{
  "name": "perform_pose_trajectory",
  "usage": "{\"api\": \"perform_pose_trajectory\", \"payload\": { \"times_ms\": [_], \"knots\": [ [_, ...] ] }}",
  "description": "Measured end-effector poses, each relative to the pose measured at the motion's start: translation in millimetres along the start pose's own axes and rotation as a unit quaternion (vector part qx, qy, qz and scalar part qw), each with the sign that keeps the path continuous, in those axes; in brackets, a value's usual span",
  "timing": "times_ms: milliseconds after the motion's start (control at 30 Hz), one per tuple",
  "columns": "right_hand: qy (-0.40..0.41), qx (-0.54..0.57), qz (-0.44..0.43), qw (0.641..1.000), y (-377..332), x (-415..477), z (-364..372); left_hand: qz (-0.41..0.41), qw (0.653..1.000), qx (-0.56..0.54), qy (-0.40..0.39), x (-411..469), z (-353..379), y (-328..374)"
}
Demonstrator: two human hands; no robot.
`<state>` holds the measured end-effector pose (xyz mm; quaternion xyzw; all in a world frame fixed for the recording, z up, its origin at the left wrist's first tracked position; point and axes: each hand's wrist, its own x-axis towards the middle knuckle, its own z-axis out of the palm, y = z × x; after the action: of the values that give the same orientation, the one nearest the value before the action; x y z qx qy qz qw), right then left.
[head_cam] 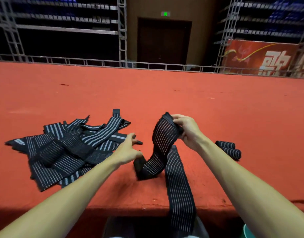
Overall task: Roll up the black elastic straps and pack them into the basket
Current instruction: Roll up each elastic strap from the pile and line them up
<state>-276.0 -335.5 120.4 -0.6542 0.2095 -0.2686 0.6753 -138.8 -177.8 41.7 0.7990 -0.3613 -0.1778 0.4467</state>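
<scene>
left arm: bare, stretched forward across the near edge of the red platform (216,109) | left hand (128,148): low, fingers straight, blurred, no grip visible | right arm: bare, angled in from the right | right hand (187,131): higher than my left, fingers and thumb pinching the strap (163,134) at its top end

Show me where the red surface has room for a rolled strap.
Free: red surface beyond the strap pile up to the metal rail, and right of the rolled straps. Crowded: the pile at left, the held strap centre.
</scene>
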Motion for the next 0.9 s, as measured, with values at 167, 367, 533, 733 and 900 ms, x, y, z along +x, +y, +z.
{"api": "perform_pose_trajectory", "payload": {
  "times_ms": [167,367,533,733,900],
  "knots": [
    [-0.122,0.115,-0.043,0.985,-37.4,-3.9,18.9,0.126,0.987,-0.059,-0.078,-4.5,-15.4,40.0],
    [-0.113,0.128,-0.105,0.980,-64.3,-2.1,23.3,0.101,0.964,-0.138,-0.202,-34.5,-37.2,63.5],
    [-0.062,-0.011,-0.139,0.988,-53.6,11.6,18.9,0.074,0.941,-0.219,-0.246,-49.2,-40.2,73.6],
    [-0.058,-0.281,-0.173,0.942,-14.9,30.7,9.5,0.011,0.936,-0.213,-0.279,-37.3,-7.6,35.2],
    [-0.065,-0.384,-0.132,0.911,24.6,57.4,4.4,-0.034,0.939,-0.207,-0.273,-16.9,21.7,-8.3]
  ]
}}
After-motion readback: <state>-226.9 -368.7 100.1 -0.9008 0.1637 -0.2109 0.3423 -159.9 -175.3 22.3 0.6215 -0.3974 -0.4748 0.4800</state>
